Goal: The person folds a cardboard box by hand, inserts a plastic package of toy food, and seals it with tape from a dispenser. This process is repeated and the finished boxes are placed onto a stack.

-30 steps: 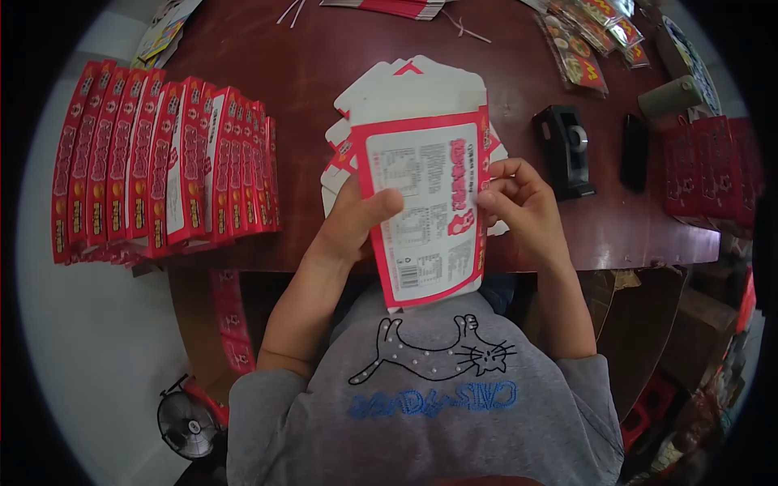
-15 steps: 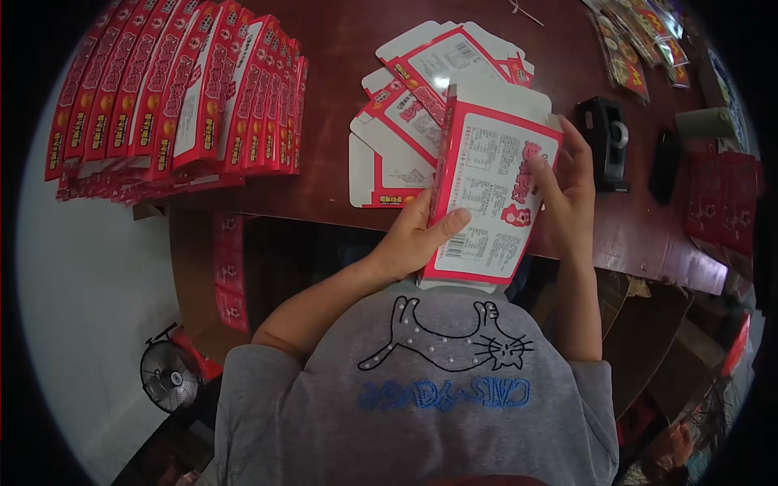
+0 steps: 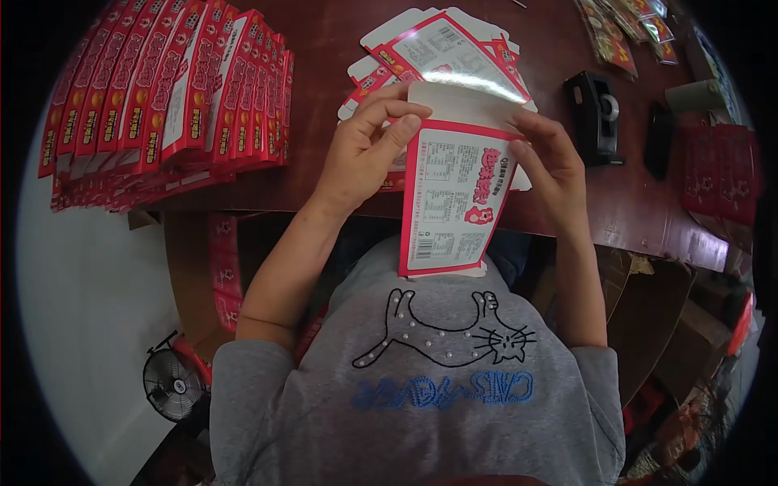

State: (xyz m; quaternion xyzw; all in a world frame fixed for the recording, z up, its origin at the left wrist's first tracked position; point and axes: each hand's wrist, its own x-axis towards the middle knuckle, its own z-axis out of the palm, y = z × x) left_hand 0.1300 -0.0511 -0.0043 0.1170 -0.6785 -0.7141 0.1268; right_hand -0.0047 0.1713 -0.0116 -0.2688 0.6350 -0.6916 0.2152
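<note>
— Dark red-brown, that table [image 3: 340, 49] was, polished enough to throw back the light, with a pale floor [image 3: 89, 292] off to the person's left. Did you see what was stacked on it?

— Biggest thing there was the long row of red cartons [image 3: 170, 97], folded and leaning against one another at the person's far left. Across the table, at the right edge, sat another red stack [image 3: 717, 186], dimmer and harder to read.

— And in front of the person?

— A loose pile of flat carton blanks [image 3: 450, 49], white and red, fanned out on the tabletop just beyond the hands. The carton [image 3: 450, 198] being worked was held up over the near table edge, above the person's grey shirt, printed panel facing up, white flap at the top.

— How were the hands on it?

— The left hand [image 3: 365, 154] was curled at the upper left corner, its fingertips pinched onto the white flap. The right hand [image 3: 547, 166] was closed along the upper right edge, thumb across the printed face. Both had hold of it.

— Anything smaller?

— A black tape dispenser [image 3: 596, 113] just right of the hands, a slim black object [image 3: 658, 138] beyond it, and packets [image 3: 624, 36] at the far corner. Down on the floor, a little fan [image 3: 174, 385].
</note>
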